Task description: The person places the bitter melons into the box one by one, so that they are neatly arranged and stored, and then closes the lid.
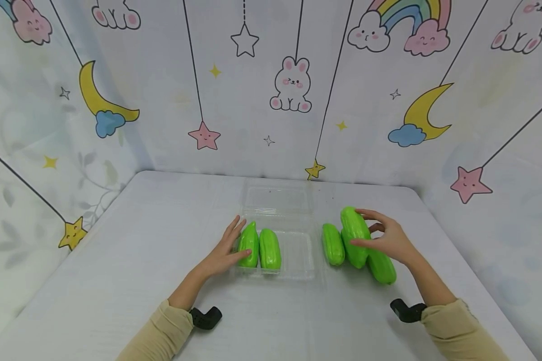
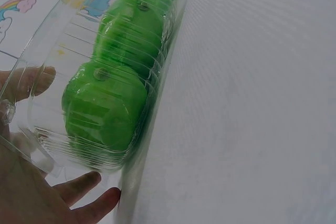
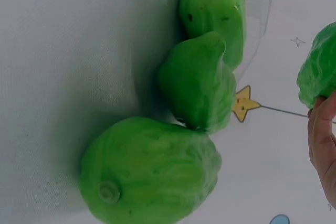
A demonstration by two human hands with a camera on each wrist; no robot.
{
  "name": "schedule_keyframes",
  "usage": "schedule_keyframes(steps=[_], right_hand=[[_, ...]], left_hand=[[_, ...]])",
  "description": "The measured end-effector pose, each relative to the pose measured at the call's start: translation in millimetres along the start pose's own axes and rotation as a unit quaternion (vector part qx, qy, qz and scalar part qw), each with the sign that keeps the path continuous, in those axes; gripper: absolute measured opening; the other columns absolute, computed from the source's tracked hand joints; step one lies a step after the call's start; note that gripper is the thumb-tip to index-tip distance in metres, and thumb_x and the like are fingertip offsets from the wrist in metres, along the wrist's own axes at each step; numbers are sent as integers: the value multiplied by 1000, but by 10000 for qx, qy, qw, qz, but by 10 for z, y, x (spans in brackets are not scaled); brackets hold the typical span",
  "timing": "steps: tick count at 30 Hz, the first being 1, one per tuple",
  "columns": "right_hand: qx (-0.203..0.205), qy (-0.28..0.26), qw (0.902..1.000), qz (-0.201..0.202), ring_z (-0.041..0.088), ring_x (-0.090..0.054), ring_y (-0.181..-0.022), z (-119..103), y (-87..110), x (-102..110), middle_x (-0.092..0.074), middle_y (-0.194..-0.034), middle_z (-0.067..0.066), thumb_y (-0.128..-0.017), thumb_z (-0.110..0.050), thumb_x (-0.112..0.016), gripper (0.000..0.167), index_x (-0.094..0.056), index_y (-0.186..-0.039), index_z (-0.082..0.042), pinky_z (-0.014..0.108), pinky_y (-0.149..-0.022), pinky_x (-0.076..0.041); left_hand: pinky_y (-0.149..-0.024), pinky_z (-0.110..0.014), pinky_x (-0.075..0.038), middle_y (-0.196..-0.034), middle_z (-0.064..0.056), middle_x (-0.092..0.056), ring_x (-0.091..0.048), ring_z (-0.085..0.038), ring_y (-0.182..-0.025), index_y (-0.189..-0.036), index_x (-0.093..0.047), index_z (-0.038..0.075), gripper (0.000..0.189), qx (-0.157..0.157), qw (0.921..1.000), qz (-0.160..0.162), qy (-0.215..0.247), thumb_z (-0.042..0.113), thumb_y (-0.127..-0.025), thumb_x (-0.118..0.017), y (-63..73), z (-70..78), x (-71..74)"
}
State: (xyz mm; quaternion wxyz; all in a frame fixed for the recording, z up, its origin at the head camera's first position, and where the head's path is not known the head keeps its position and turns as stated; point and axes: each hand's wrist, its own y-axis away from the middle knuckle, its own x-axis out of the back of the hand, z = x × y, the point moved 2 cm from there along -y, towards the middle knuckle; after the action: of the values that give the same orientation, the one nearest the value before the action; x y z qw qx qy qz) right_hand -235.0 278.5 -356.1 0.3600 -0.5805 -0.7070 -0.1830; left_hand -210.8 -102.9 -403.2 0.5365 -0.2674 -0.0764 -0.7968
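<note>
My right hand (image 1: 387, 239) holds a glossy green papaya (image 1: 354, 225) between thumb and fingers, raised above the others. In the right wrist view this held papaya (image 3: 321, 66) shows at the right edge. Three more lie on the table there: a near papaya (image 3: 152, 171), a middle papaya (image 3: 197, 82) and a far papaya (image 3: 215, 9). A clear plastic box (image 1: 298, 253) contains two papayas side by side, a left papaya (image 1: 249, 245) and a right papaya (image 1: 270, 249). My left hand (image 1: 226, 250) lies at the box's left end, fingers fairly straight and thumb over the left papaya.
The box's clear lid (image 1: 277, 200) lies opened out behind it. A white cloth covers the table (image 1: 162, 210), and a patterned curtain (image 1: 162, 75) rises behind. Black wrist mounts (image 1: 206, 318) sit at both sleeves.
</note>
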Motion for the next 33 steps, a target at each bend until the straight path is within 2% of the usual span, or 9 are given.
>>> schedule_keyframes(steps=[12,18,25,33], right_hand=[[60,-196,9997,-94,22,-56,-87,-215,-51,-170,-49,-125,16,-70,-25,-80,74,-45,-134,-12,32,-69,-48],[35,-428,9990,-108,24,-56,-88,-245,-101,-264,-48,-126,15,-70,-26,-80,72,-47,-133,-15,31,-66,-49],[51,-571,9983,-144,23,-56,-86,-297,-151,-402,-49,-124,16,-69,-28,-81,73,-47,-133,-14,31,-67,-49],[88,-817,9963,-242,23,-55,-85,-367,-183,-577,-50,-124,15,-68,-23,-82,73,-48,-132,-14,31,-67,-48]], left_hand=[[-96,-64,-26,-149,-24,4,-13,-47,-132,-144,-12,-4,72,-30,10000,21,-42,9,-89,-57,-10,-7,-21],[-97,-65,-24,-149,-24,3,-7,-46,-133,-144,-13,-4,72,-48,10000,76,-41,8,-88,-57,-7,-8,-20],[-96,-63,-27,-152,-15,5,-7,-41,-135,-147,-12,7,75,-82,9997,160,-176,17,-89,-58,-87,-347,-87],[-97,-64,-23,-152,-15,5,-3,-38,-136,-148,-11,9,77,-207,9996,141,-144,22,-88,-59,-111,-416,-85]])
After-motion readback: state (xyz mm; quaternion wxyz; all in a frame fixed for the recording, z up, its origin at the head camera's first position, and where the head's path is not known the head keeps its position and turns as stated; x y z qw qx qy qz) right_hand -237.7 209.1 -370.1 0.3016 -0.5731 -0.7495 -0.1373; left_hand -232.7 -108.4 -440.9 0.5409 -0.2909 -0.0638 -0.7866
